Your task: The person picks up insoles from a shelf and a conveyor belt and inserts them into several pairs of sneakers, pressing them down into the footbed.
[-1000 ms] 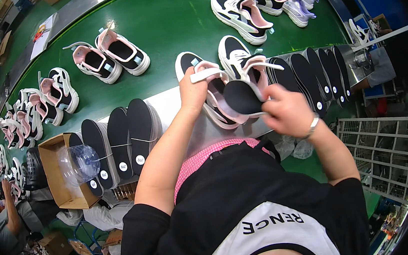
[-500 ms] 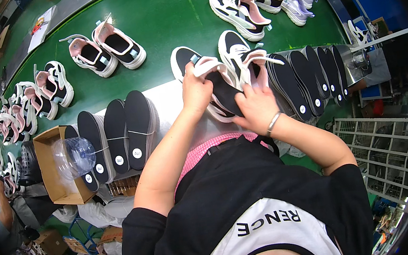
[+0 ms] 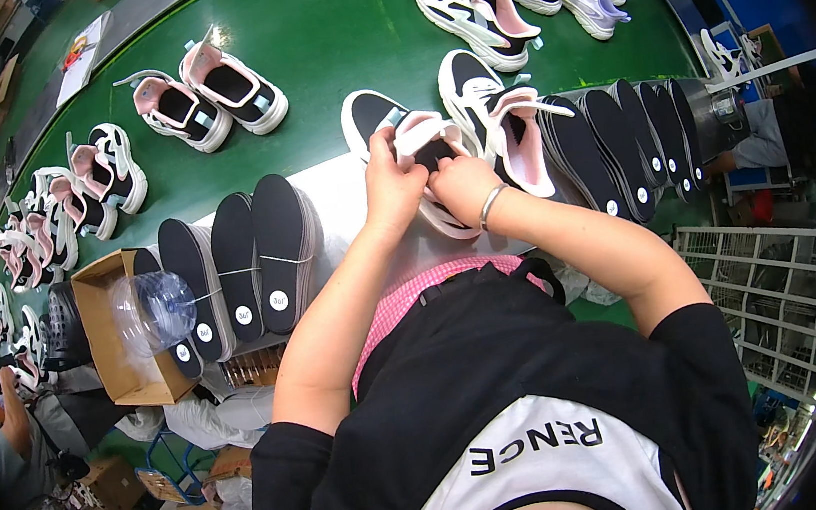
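A black, white and pink sneaker (image 3: 371, 111) lies on the near table edge in front of me, toe pointing away. My left hand (image 3: 392, 186) is closed on its tongue and collar, pulling the opening wide. My right hand (image 3: 467, 190) is closed and reaches into the shoe's mouth, its fingertips hidden. A bit of black insole (image 3: 434, 152) shows inside, just ahead of those fingers; the rest of it is covered. Right beside it stands the matching sneaker (image 3: 498, 114), untouched, its pink lining showing.
Stacked black insoles (image 3: 282, 239) lie left of my hands, and more insole stacks (image 3: 572, 151) lie to the right. An open cardboard box (image 3: 103, 335) holds a clear plastic container (image 3: 164, 308). Finished-looking sneakers (image 3: 226, 84) stand across the green table (image 3: 333, 37). A co-worker's arm (image 3: 13, 411) shows far left.
The black insole, largely outside the sneaker before, is now mostly inside it. My right hand has moved left and into the shoe's opening; my left hand keeps its hold.
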A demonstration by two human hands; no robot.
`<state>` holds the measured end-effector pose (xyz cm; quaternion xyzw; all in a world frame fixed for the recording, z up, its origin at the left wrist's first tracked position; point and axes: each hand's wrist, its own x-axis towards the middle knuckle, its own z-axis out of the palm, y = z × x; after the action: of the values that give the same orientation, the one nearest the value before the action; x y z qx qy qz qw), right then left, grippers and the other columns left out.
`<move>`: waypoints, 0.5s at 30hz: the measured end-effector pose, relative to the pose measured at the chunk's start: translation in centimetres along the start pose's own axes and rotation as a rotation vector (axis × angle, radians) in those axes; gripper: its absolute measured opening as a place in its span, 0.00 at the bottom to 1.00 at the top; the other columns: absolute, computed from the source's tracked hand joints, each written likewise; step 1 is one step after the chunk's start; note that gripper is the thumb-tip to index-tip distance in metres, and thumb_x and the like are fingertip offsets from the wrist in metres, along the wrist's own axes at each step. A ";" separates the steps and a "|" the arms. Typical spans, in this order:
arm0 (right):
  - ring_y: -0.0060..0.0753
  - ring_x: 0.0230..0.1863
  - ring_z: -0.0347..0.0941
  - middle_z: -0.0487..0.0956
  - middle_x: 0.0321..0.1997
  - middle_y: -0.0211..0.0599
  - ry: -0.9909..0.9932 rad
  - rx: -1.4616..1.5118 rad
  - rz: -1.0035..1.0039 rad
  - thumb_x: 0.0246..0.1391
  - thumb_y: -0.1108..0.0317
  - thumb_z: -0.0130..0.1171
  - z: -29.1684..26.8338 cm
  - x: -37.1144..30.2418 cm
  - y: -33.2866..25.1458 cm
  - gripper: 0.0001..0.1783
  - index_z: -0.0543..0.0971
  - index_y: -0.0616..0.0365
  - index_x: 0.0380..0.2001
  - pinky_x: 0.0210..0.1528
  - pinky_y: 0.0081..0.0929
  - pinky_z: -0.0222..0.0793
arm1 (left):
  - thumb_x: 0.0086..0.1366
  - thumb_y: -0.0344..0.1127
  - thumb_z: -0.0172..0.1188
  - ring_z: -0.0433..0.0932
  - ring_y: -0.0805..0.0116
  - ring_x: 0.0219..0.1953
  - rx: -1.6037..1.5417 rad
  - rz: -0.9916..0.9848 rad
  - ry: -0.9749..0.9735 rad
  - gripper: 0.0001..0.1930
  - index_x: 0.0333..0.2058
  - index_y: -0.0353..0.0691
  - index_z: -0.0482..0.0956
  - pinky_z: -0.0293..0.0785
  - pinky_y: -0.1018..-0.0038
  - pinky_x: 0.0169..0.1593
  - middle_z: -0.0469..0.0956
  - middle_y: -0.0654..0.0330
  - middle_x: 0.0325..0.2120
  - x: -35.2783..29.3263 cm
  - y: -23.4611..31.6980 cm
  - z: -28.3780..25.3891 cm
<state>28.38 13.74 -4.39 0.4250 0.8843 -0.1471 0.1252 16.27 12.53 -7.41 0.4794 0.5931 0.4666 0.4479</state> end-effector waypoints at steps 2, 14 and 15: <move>0.40 0.32 0.73 0.75 0.30 0.42 -0.044 0.033 0.029 0.45 0.64 0.47 0.2 0.4 0.0 0.11 0.76 0.58 0.23 0.34 0.34 0.68 | 0.42 0.23 0.50 0.69 0.63 0.42 -0.007 0.046 0.031 0.27 0.45 0.30 0.58 0.64 0.75 0.44 0.69 0.49 0.38 -0.2 0.2 0.2; 0.36 0.46 0.68 0.74 0.41 0.38 -0.432 -0.120 0.099 0.40 0.67 0.51 -0.2 3.6 0.1 0.16 0.75 0.52 0.37 0.52 0.30 0.55 | 0.42 0.21 0.50 0.66 0.63 0.46 -0.099 -0.001 -0.009 0.29 0.47 0.29 0.56 0.61 0.75 0.48 0.67 0.49 0.41 0.6 -0.6 0.8; 0.34 0.47 0.68 0.74 0.42 0.36 -0.371 -0.109 0.136 0.39 0.67 0.53 0.4 3.6 0.5 0.17 0.75 0.50 0.38 0.50 0.28 0.57 | 0.42 0.21 0.50 0.66 0.63 0.46 -0.082 -0.011 -0.023 0.29 0.47 0.29 0.56 0.61 0.75 0.48 0.67 0.49 0.42 0.7 -0.3 0.9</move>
<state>26.60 16.46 -6.04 0.4421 0.8220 -0.1658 0.3184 16.96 13.25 -7.93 0.4629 0.5710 0.4826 0.4763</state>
